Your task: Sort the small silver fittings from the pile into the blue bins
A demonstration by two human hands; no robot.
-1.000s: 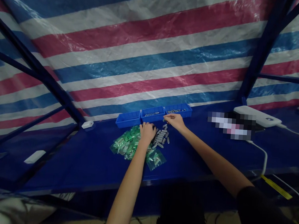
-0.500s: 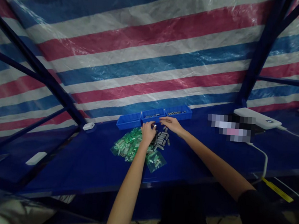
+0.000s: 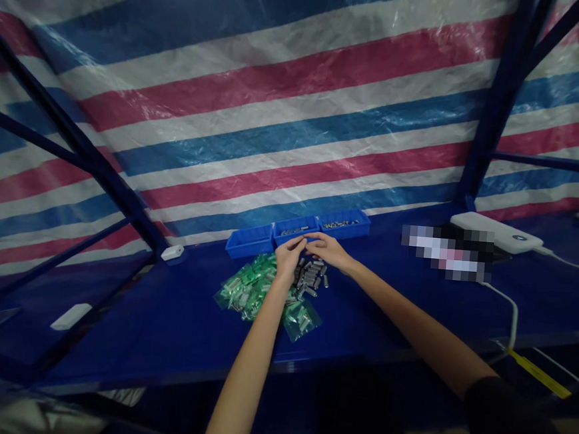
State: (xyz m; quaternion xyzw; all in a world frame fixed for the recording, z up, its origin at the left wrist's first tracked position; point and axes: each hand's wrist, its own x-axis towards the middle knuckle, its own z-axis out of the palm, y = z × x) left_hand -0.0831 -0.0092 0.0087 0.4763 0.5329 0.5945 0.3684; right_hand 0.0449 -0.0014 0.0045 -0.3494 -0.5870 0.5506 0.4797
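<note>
My left hand (image 3: pixel 288 256) is closed in a pinch above the right part of a pile of green plastic bags (image 3: pixel 246 286). Its fingertips meet those of my right hand (image 3: pixel 328 249), also pinched. Whatever lies between the fingers is too small to make out. Loose silvery metal pieces (image 3: pixel 311 275) lie on the blue table just below both hands. Behind the hands stand three blue trays in a row: the left one (image 3: pixel 250 242) shows no contents, while the middle one (image 3: pixel 296 225) and the right one (image 3: pixel 344 222) hold small metal parts.
A white device (image 3: pixel 496 233) with a cable lies on the table (image 3: pixel 372 317) at the right, beside a blurred patch. Two small white objects are at the left (image 3: pixel 172 252) (image 3: pixel 71 317). Blue metal frame bars and a striped sheet (image 3: pixel 298 111) stand behind.
My right hand has moved left and its fingers have closed against my left hand's fingertips. The shiny bit seen at my left fingers is now hidden. The view has shifted slightly.
</note>
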